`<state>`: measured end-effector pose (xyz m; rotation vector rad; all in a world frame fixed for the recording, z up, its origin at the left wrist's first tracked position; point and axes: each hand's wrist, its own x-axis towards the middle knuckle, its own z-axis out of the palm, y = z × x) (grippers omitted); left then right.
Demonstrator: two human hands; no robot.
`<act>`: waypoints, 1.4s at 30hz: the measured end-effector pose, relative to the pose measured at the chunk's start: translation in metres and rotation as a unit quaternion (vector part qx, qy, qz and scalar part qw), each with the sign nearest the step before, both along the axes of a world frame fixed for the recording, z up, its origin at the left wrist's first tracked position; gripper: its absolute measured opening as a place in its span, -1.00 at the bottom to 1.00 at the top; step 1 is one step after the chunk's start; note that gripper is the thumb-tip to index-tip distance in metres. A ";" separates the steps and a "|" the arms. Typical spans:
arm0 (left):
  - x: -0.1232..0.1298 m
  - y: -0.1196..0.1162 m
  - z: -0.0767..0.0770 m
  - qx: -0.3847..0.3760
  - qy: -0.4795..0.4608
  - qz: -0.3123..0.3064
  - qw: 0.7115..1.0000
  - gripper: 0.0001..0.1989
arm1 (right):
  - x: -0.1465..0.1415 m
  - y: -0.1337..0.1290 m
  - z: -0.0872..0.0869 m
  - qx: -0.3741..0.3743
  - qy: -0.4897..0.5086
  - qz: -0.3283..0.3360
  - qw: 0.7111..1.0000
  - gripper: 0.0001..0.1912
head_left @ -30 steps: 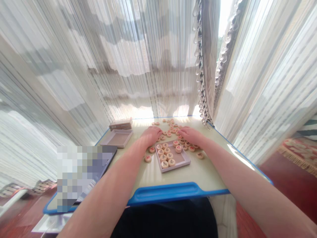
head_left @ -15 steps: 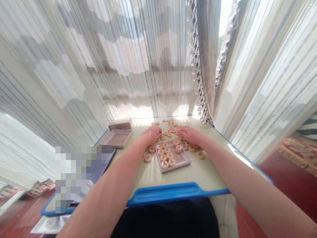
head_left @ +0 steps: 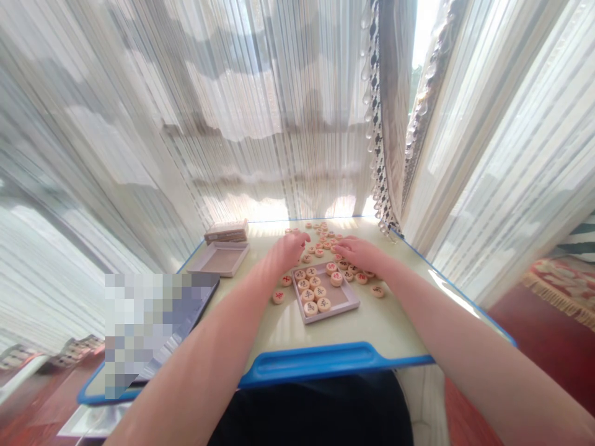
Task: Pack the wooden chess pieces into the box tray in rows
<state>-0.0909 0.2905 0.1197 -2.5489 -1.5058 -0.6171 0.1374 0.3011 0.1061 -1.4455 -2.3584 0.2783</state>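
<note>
My left hand point(head_left: 292, 249) hovers past the far left corner of a shallow box tray point(head_left: 332, 313), thumb and forefinger a little apart with nothing seen between them. On the right, my right hand point(head_left: 356, 250) reaches in among loose Chinese chess pieces point(head_left: 319, 253), its fingers bent together and closed on one piece at the fingertips, which partly hide it. Inside the tray, black-marked pieces point(head_left: 318, 293) stand in two columns at the left, and two red-marked pieces point(head_left: 336, 279) lie at the far right. More round wooden pieces point(head_left: 361, 278) lie beside its right edge.
An empty shallow box part point(head_left: 225, 259) lies at the table's left, with a stack of flat boxes point(head_left: 226, 231) behind it. A dark folder-like object point(head_left: 198, 300), partly pixelated, is near my left forearm. The table has a raised blue rim point(head_left: 316, 362); string curtains point(head_left: 288, 124) hang behind.
My left hand has risen slightly and its fingertips have parted from their earlier closed pose. The right hand stays almost in place. The pieces in the tray look the same.
</note>
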 end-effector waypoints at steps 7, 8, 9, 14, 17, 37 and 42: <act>0.002 -0.006 0.001 -0.015 0.049 0.004 0.999 -0.72 | 0.000 0.001 -0.001 0.001 -0.005 0.004 1.000 -0.51; 0.000 -0.006 0.001 -0.018 0.051 0.005 0.999 -0.72 | 0.000 0.001 -0.001 0.002 -0.006 0.002 1.000 -0.51; -0.001 -0.006 0.001 -0.018 0.052 0.004 0.998 -0.71 | 0.000 0.001 -0.001 0.002 -0.007 0.000 1.000 -0.52; -0.008 -0.001 -0.003 -0.003 0.050 0.005 0.999 -0.65 | 0.000 -0.001 0.000 0.000 -0.012 -0.002 1.000 -0.52; -0.008 0.002 -0.006 -0.013 0.051 0.016 0.998 -0.65 | 0.000 -0.001 0.000 0.003 -0.012 0.001 1.000 -0.51; -0.011 0.001 0.000 -0.028 0.065 0.042 0.997 -0.71 | 0.001 -0.001 0.000 -0.007 -0.006 0.004 1.000 -0.54; -0.011 0.000 0.003 -0.058 0.037 0.046 0.997 -0.75 | 0.003 0.000 -0.002 -0.002 -0.003 0.005 1.000 -0.55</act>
